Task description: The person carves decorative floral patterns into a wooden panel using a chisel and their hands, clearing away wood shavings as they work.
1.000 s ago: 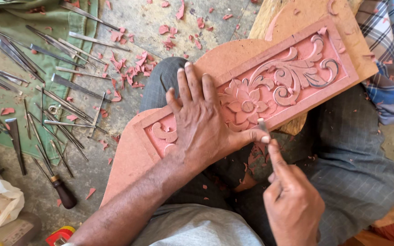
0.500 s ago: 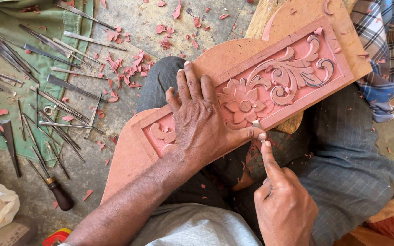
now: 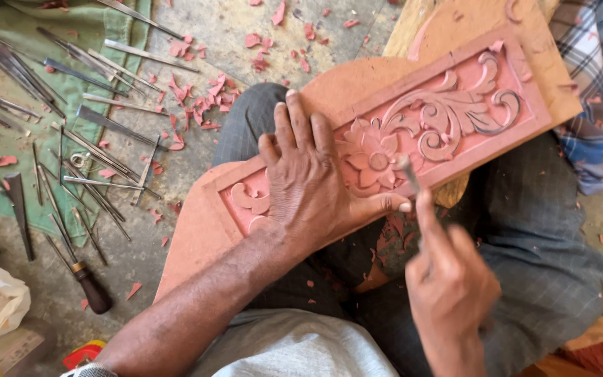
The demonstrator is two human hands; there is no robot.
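The left hand (image 3: 312, 185) lies flat, fingers (image 3: 294, 129) spread, on the reddish carved wooden panel (image 3: 448, 115). The right hand (image 3: 448, 279) pinches a thin metal carving chisel (image 3: 408, 171), fingers closed around it, tip at the flower.

The light is bright daylight, soft and even. It makes the pink carved wood panel (image 3: 413, 132) look clear and sharp, and small dark shadows sit inside its cut curls. The left hand (image 3: 308, 178) drops a soft shadow beside it on the panel. The right hand (image 3: 448, 279), low and close to the camera, looks a bit blurry. The metal tools (image 3: 71, 139) on the floor (image 3: 225, 28) shine a little. No strong glare shows.
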